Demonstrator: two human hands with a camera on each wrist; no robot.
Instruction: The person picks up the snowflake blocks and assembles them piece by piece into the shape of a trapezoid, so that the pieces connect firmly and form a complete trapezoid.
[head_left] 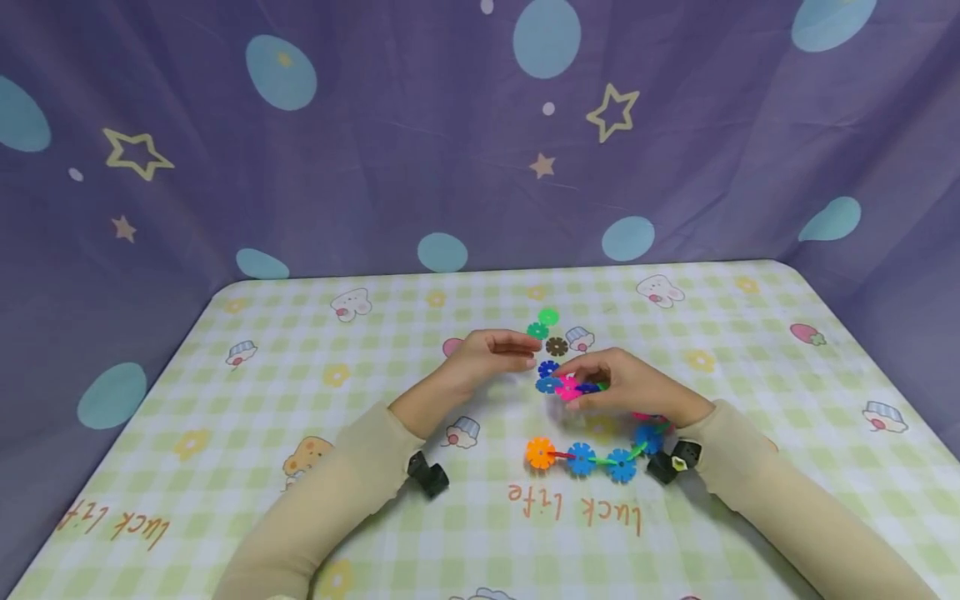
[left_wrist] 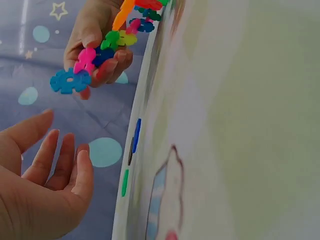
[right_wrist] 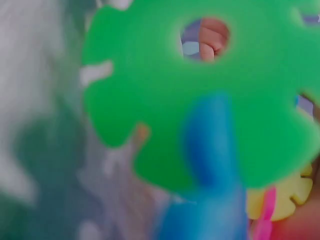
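Note:
My right hand (head_left: 630, 385) holds a chain of interlocked plastic snowflake discs near one end. At that end a blue disc (left_wrist: 70, 81) is slotted into a pink disc (left_wrist: 85, 61), which sticks out past the fingertips. The rest of the chain runs back under the right wrist and along the table to an orange disc (head_left: 540, 453). To the left, my left hand (head_left: 491, 360) is held apart from the chain, fingers loosely extended, with nothing in it. In the right wrist view a green disc (right_wrist: 255, 100) of the chain fills most of the picture and hides the right hand's grip.
Beyond the hands lie several loose discs: a dark blue disc (head_left: 548, 368), a brown disc (head_left: 557, 346), a green disc (head_left: 537, 332) and a light green disc (head_left: 549, 317). A checked cloth (head_left: 300, 417) covers the table. A purple curtain (head_left: 375, 167) hangs behind it.

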